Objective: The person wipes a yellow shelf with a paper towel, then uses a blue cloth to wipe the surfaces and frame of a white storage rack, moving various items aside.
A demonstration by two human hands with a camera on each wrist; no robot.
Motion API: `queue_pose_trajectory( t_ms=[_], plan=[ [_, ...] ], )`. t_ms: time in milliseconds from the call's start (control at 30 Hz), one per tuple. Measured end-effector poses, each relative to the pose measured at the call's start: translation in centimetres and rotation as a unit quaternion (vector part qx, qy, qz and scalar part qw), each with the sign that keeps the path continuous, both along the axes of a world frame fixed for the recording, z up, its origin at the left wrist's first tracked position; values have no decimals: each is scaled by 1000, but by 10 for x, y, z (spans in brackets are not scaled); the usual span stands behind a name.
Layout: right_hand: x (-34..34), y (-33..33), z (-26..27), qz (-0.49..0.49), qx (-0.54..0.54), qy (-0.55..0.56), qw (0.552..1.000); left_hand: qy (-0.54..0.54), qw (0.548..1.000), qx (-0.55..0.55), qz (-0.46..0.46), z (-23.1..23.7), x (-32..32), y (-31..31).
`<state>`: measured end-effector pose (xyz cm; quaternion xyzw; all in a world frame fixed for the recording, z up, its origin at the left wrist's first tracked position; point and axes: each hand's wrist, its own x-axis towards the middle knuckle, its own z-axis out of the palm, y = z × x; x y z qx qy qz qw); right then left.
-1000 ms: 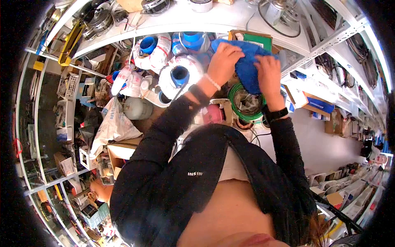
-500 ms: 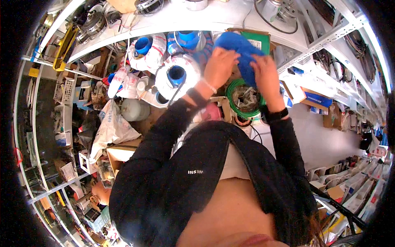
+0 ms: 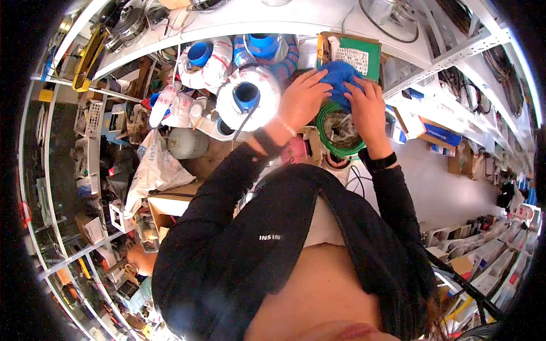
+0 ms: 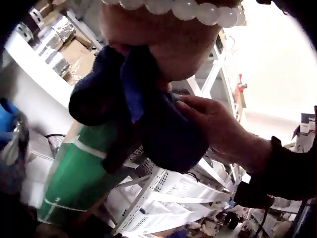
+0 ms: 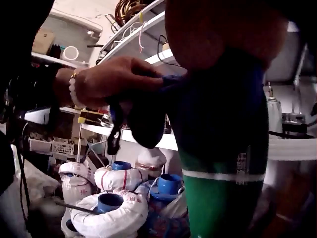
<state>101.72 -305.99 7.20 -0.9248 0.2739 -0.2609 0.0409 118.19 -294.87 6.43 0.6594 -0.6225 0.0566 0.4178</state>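
Note:
Both hands hold a bunched blue cloth (image 3: 341,77) in front of the body, over a coil of green wire or hose (image 3: 330,145) in the head view. My left hand (image 3: 307,102), with a white bead bracelet, grips the cloth's left side. From the right side my right hand (image 3: 367,111), with a black wristband, pinches it. The cloth hangs in dark, rolled folds (image 4: 173,136) between the hands in the left wrist view. In the right wrist view, the left thumb and fingers (image 5: 143,79) pinch its edge. Much of the right hand's grip lies in shadow there.
Behind the cloth stands a green box (image 3: 371,55) with a white label. Several white-wrapped rolls with blue cores, one a wrapped roll (image 3: 227,94), stand at left. A white shelf (image 3: 273,23) crosses the back, and metal racks (image 3: 455,59) rise at right.
The cloth was spread wider and hung longer; it is now gathered into a smaller bunch. Both hands have shifted slightly downward in the head view, and more of the green box shows.

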Motion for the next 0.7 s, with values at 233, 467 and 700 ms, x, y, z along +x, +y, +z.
queue_pose_trajectory(
  t_ms=[233,467,700],
  plan=[
    [44,-60,43,-94,-148,-34,984,-83,996,-28,25,26,18,-74],
    [6,3,-20,-77,-28,-11,997,-58,993,98,-43,-9,-4,0],
    [45,-40,37,-16,-121,79,989,-39,998,11,39,4,-1,-43]
  ],
)
